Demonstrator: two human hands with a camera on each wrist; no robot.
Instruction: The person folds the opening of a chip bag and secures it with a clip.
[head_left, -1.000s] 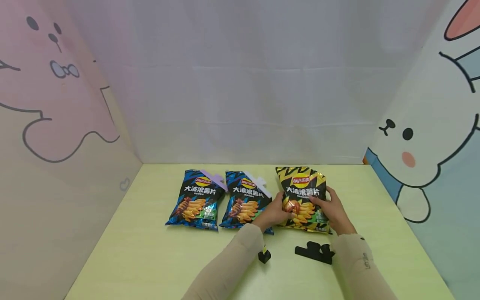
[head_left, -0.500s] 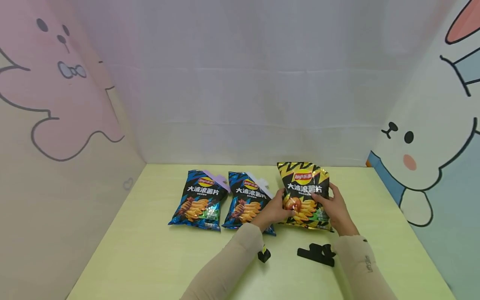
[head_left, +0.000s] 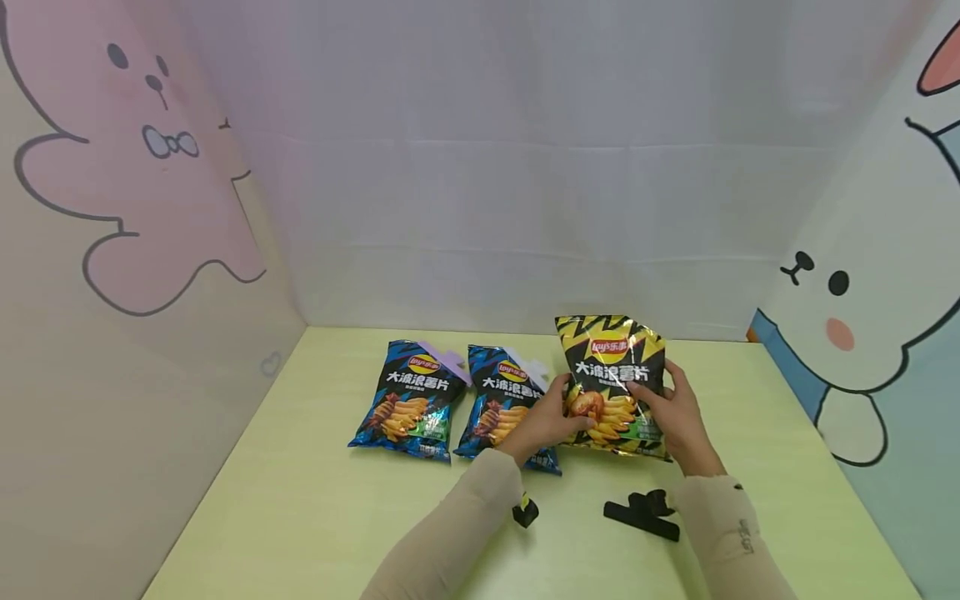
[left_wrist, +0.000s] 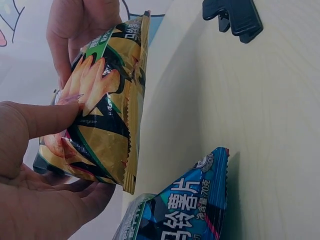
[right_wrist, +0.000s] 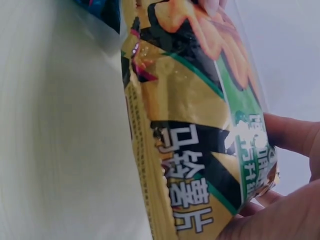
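Both hands hold a yellow and black bag of potato chips [head_left: 606, 387], one at each side. My left hand [head_left: 545, 423] grips its lower left, thumb on the front and fingers behind, as the left wrist view shows. On the right edge, my right hand [head_left: 677, 414] has its thumb on the front and fingers around the back. The bag's bottom seam is lifted off the table in the left wrist view. Two blue chip bags lie to the left: a middle one [head_left: 487, 417], partly behind my left hand, and a far left one [head_left: 408, 404].
A purple clip [head_left: 450, 363] sits across the far left bag's top corner, a white clip [head_left: 529, 368] across the middle one's. On the pale yellow table [head_left: 300, 500] lies a black clip [head_left: 642, 514] by my right sleeve. A small black object [head_left: 525, 511] shows beside my left sleeve.
The yellow chip bag has risen a little in both hands and tilted more upright. The head view has shifted slightly, so the table and blue bags appear further right.
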